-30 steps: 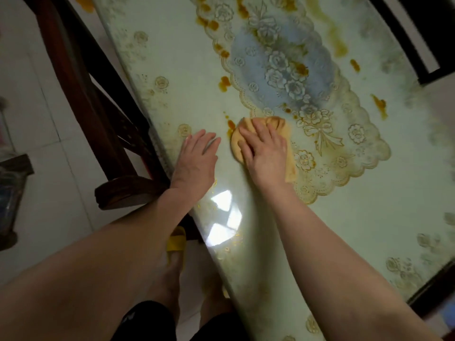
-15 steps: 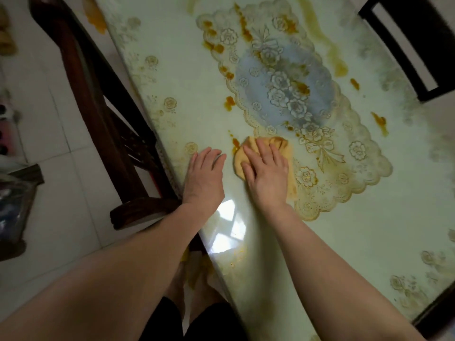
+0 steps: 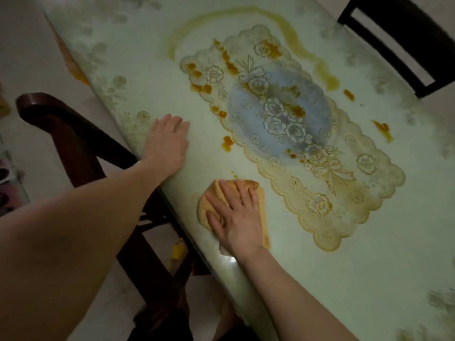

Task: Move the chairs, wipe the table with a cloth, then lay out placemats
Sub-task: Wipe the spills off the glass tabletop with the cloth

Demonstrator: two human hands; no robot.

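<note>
A pale green glossy table [image 3: 332, 254] with a floral lace pattern in its middle carries several orange-brown stains [image 3: 227, 142]. My right hand [image 3: 235, 217] lies flat with spread fingers on a folded orange cloth [image 3: 204, 207], pressing it onto the table near the front edge. My left hand [image 3: 167, 141] rests flat and empty on the table close to its left edge, farther away than the cloth. A dark wooden chair [image 3: 73, 136] stands at the table's left side, partly under my left forearm.
A second dark chair [image 3: 403, 45] stands at the table's far right side. A curved yellowish smear [image 3: 305, 50] arcs around the top of the lace pattern. Pale floor tiles [image 3: 29, 57] lie to the left. A yellow slipper [image 3: 178, 251] shows below the table edge.
My right hand has slid the cloth back toward the near table edge, away from the lace pattern. My left hand stays flat on the table, the hands are farther apart, and the view has shifted.
</note>
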